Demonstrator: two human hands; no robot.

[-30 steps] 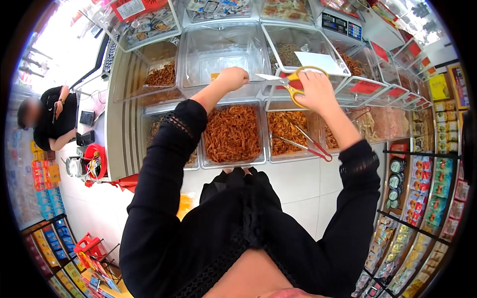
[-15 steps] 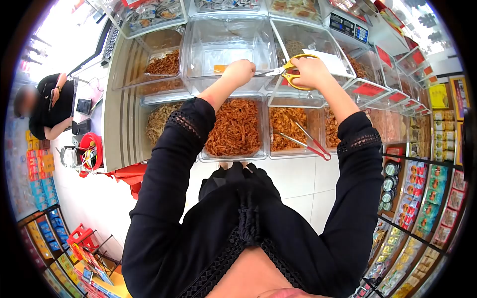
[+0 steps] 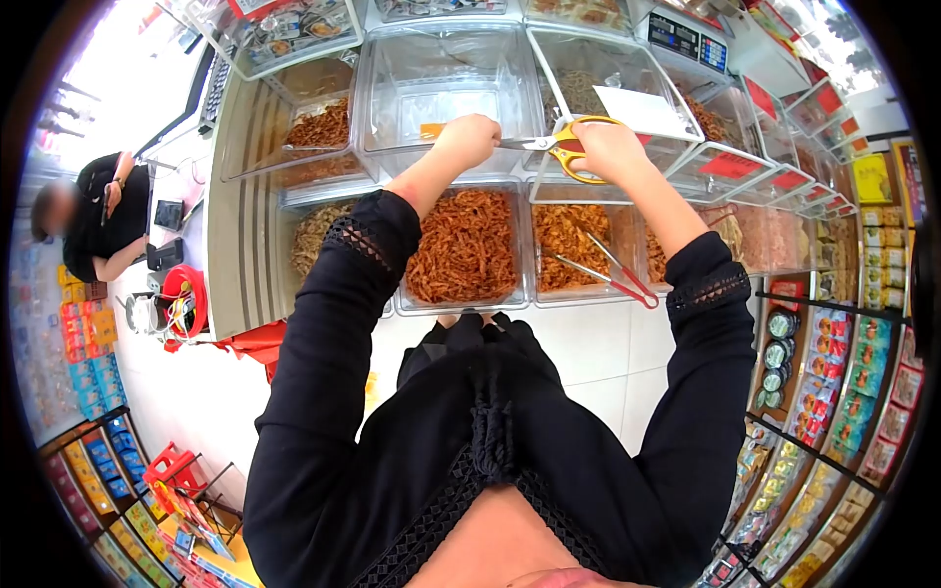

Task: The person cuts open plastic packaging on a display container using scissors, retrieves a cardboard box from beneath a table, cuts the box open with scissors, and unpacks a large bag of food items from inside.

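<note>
My right hand [image 3: 610, 152] grips a pair of scissors [image 3: 564, 160] by its yellow handles, blades pointing left. At the blade tips, my left hand [image 3: 469, 139] is closed with its fingers pinched; what they hold is hidden. Both hands are over the front edge of a clear plastic bin [image 3: 446, 49], where an orange piece [image 3: 431, 130] shows beside the left wrist. Below my forearms is a bin of reddish-brown shredded food [image 3: 461, 250]. Red-handled tongs [image 3: 613, 274] lie across the neighbouring bin of orange-brown pieces [image 3: 567, 235].
A hinged clear lid [image 3: 588, 59] stands raised beside the right hand. Behind it is a scale [image 3: 676, 37]. Another person [image 3: 108, 211] is at the counter on the left, near a red basket [image 3: 184, 294]. Shelves of packaged goods [image 3: 828, 363] line the right side.
The hands stay close together over the bin, with the scissors shifted slightly down and left. The scissor blades look closer together now. The camera view has shifted a little.
</note>
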